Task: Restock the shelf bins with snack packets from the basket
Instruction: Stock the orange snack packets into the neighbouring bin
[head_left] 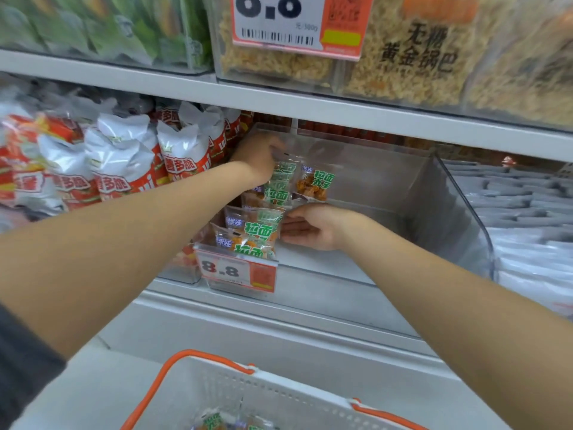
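Observation:
A clear plastic bin point(446, 197) sits on the middle shelf. Several small snack packets point(248, 231) with green lettering stand in a row along its left side. My left hand point(259, 156) reaches deep into the bin and grips the top of a rear packet point(280, 184). My right hand point(313, 226) lies inside the bin with straight fingers pressing against the right side of the front packets. Below, the white basket point(297, 395) with orange handles holds a few more packets point(217, 422).
A price tag point(238, 273) reading 8.8 hangs on the bin's front. Red and white snack bags point(117, 162) fill the bin to the left; grey packets point(524, 218) fill the one to the right. The upper shelf edge point(310, 103) hangs just above the bin.

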`<state>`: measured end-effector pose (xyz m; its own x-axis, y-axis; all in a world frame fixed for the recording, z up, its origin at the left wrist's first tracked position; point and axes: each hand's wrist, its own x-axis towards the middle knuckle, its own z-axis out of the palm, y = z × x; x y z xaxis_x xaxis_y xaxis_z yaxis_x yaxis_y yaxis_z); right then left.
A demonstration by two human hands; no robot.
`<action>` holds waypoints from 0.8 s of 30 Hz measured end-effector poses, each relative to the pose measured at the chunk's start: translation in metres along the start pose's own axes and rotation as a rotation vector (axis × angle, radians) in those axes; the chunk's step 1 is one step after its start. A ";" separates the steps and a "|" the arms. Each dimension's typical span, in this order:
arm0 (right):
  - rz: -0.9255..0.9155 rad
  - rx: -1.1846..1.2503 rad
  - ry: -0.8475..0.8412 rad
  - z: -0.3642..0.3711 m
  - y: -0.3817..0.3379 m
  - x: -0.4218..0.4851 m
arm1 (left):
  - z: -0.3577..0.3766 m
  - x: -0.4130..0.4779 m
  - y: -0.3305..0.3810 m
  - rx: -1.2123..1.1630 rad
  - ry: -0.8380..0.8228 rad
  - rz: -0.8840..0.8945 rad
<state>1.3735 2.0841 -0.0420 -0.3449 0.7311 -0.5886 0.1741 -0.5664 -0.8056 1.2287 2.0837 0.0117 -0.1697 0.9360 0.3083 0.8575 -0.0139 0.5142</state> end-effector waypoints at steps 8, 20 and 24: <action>-0.008 0.073 0.065 -0.004 0.003 -0.009 | 0.000 -0.023 0.005 -0.087 -0.090 -0.107; -0.801 -0.729 0.517 -0.019 0.025 -0.101 | -0.012 -0.117 0.044 -0.112 0.053 0.086; -1.043 -0.792 0.576 -0.017 0.057 -0.141 | -0.017 -0.162 0.059 -0.133 0.096 0.054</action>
<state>1.4478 1.9548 -0.0060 -0.2508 0.8316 0.4955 0.6043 0.5344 -0.5910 1.2983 1.9251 0.0051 -0.1763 0.8949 0.4099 0.7957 -0.1155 0.5945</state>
